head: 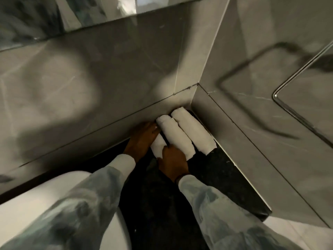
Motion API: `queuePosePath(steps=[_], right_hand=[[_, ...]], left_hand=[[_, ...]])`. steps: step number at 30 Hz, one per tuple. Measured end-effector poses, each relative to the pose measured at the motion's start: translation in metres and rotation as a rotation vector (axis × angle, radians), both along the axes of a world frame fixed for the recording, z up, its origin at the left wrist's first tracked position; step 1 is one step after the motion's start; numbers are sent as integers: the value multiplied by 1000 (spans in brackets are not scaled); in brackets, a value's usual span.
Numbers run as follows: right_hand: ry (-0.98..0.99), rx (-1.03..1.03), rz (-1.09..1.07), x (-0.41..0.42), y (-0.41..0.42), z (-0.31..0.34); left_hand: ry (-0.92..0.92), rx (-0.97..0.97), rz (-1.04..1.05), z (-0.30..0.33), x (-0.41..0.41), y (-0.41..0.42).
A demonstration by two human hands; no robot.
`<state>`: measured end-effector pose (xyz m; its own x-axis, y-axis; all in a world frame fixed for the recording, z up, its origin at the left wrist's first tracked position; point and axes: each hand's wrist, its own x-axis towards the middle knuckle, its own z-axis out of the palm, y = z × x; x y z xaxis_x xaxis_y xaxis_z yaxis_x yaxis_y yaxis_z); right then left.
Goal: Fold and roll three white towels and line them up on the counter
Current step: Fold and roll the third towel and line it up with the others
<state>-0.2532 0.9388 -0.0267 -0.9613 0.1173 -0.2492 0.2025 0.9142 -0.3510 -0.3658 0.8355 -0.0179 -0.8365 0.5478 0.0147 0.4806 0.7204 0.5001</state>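
At the counter's (156,192) far right corner, three soft white cylindrical rolls are lined up touching on dark speckled stone. The left roll (158,145) is held by the left hand (142,139) and right hand (173,162), beside the middle roll (175,136) and right roll (193,130).

A bathroom, clearly: grey marble-look wall tiles (111,73) meet in a corner at one o'clock, a dark counter (162,204) runs below, a white basin (45,199) sits at eight o'clock, and a mirror (54,13) at eleven.
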Motion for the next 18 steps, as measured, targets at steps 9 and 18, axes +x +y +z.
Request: queuePosePath(steps=[9,18], right_hand=[[-27,-96,55,0,17,10],[20,-252,-95,-23,154,30]], left_hand=[[-267,111,306,-1,69,-6],[-133,117,364,3,97,19]])
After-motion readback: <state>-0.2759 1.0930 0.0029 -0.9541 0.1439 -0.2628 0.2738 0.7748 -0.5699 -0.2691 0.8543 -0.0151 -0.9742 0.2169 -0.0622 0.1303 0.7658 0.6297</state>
